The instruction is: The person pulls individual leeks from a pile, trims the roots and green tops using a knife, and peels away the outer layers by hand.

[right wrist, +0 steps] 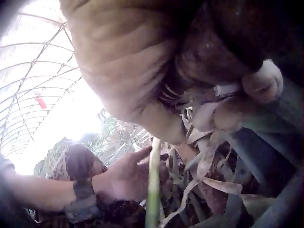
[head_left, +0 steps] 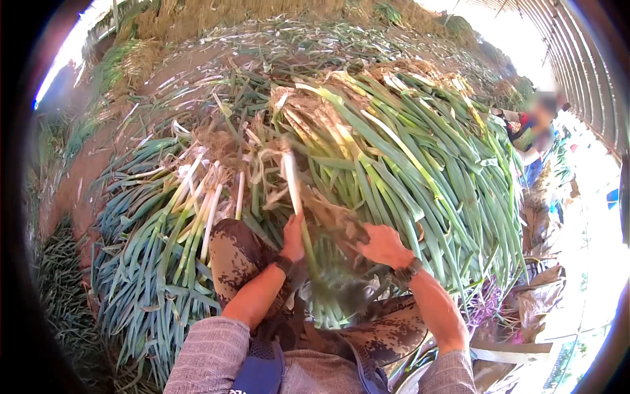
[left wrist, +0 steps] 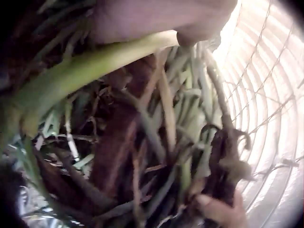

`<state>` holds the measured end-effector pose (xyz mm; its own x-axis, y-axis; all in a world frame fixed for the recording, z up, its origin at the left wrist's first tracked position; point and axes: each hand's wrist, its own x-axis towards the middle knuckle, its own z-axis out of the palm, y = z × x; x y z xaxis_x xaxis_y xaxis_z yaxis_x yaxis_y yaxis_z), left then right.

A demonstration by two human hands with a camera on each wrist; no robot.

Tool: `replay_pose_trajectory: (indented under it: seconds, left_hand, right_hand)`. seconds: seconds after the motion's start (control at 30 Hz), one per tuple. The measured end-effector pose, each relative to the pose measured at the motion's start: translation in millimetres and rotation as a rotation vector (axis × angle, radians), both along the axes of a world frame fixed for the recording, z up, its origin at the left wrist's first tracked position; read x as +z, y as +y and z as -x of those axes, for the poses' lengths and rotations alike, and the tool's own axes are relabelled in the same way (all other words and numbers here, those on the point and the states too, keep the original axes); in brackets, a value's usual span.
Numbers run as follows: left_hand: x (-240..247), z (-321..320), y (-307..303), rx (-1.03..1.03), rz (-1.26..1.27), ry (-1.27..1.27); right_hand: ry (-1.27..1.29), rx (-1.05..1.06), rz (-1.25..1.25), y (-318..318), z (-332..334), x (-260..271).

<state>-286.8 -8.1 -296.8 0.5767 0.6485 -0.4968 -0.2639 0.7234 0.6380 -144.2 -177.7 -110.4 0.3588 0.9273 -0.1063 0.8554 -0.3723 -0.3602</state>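
In the head view my left hand (head_left: 293, 238) grips a long green onion (head_left: 291, 174) by its stalk, white root end up and green leaves hanging over my lap. The left wrist view shows the stalk (left wrist: 95, 66) running beneath that hand's fingers. My right hand (head_left: 386, 247), just to the right, has its fingers curled round dry brown outer leaves (head_left: 335, 217). Withered strips (right wrist: 204, 166) trail below the right fist (right wrist: 137, 61) in the right wrist view. The lower green leaves are blurred in the head view.
A large heap of green onions (head_left: 420, 164) lies ahead and to the right. Another pile (head_left: 157, 249) spreads at my left, beside my knee (head_left: 236, 256). Scattered leaf scraps (head_left: 282, 39) cover the ground behind. Another person (head_left: 535, 134) sits at the far right.
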Motion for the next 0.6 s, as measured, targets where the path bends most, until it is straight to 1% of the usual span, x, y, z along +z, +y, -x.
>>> replay_pose_trajectory:
  seconds: [0.03,0.07,0.1,0.13,0.17,0.2,0.3,0.37,0.4,0.43,0.47,0.53,0.57,0.6]
  left_hand:
    - [19,5,5,0.001,0.023,-0.063]
    - [39,10,10,0.0,0.046,-0.12]
    - [40,10,19,0.009,-0.018,-0.154]
    - [59,12,26,0.017,-0.084,-0.188]
    - [79,11,30,0.004,-0.099,-0.249]
    - [79,9,43,0.05,-0.131,-0.245]
    - [86,3,71,0.058,-0.176,-0.274]
    - [91,-4,68,-0.052,-0.448,-0.091]
    - [91,-6,58,-0.137,-0.506,-0.089]
    - [102,-6,43,-0.219,-0.586,-0.043]
    - [114,-4,29,-0.3,-0.667,0.004]
    - [117,-2,15,-0.375,-0.709,0.079]
    - [104,-6,10,-0.341,-0.659,0.053]
    - [101,-5,8,-0.342,-0.661,0.054]
  right_hand:
    - [0.003,-0.021,-0.085,-3,-2,-3]
    - [0.014,-0.022,-0.098,-6,-5,-5]
    - [-0.002,0.027,-0.028,-8,-6,-9]
    - [-0.017,0.078,0.04,-10,-5,-11]
    - [0.0,0.084,0.009,-11,-4,-11]
    - [0.007,0.088,-0.011,-10,-5,-12]
    - [0.112,0.009,-0.202,-8,-8,-9]
    - [0.087,-0.036,-0.277,-3,-11,-5]
    - [0.062,-0.081,-0.332,-2,-11,-3]
    - [0.028,-0.088,-0.425,1,-8,4]
    - [0.025,-0.105,-0.435,3,-9,7]
    - [-0.006,-0.078,-0.457,5,-12,8]
    - [-0.001,-0.117,-0.442,6,-14,4]
    - [-0.001,-0.118,-0.445,5,-14,5]
